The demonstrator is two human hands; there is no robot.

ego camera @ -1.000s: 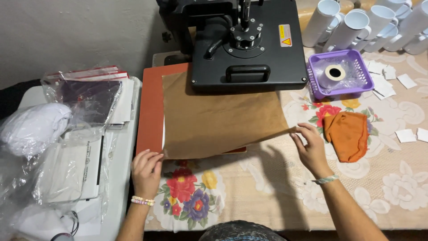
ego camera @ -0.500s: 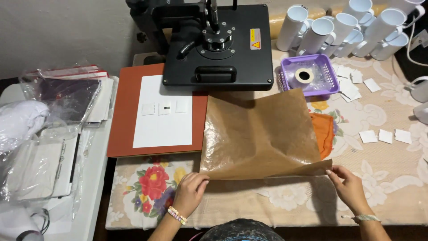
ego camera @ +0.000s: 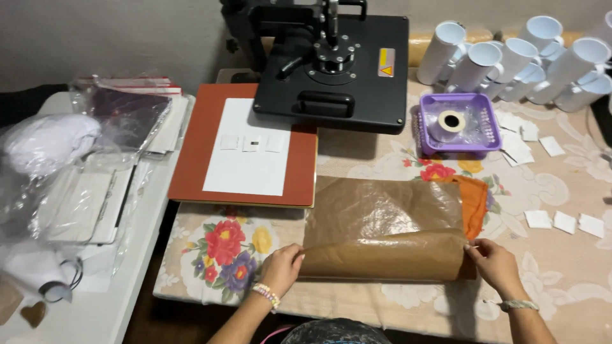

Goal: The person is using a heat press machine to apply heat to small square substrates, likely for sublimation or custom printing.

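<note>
left hand (ego camera: 280, 267) pinches near-left corner of crinkled brown parchment sheet (ego camera: 389, 232) | right hand (ego camera: 494, 264) pinches its right edge | sheet lies on floral tablecloth (ego camera: 223, 248) right of red press pad (ego camera: 191, 153) | risk: folded edge creases or tears if hands pull unevenly

A table with a floral cloth (ego camera: 223, 245) stands against a plain grey wall (ego camera: 108, 38); left of it sits a white side table (ego camera: 137, 255).
</note>
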